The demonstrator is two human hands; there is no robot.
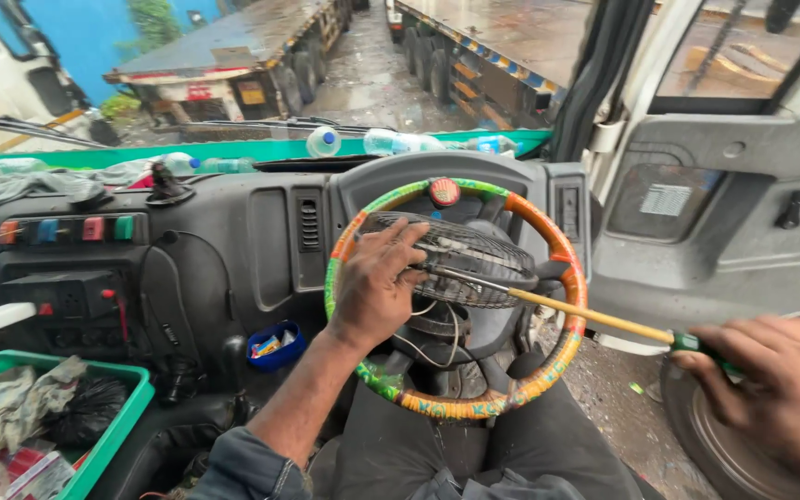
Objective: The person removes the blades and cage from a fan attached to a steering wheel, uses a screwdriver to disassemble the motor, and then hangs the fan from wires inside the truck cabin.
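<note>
- The steering wheel [456, 301] is crowding the seat space, its hub blocked by a small wire-caged fan [460, 259]
- Right of the wheel, a long screwdriver [594, 319] is crossing the gap toward the open door [743, 213]
- Left of the wheel, room is lying open down to the green tray [127, 407]

The right hand [780, 393] is blurred and cut off by the lower right edge, so its grip on the screwdriver [594, 319] is hard to make out; the tool's tip is lost among the wires of the small fan [469, 259] just beside the left hand [377, 278]; that hand covers part of the fan's cage and the steering wheel [557, 245] rim behind it; the green tray [131, 393], well to the left of the left hand, runs out of view at the bottom edge.
</note>
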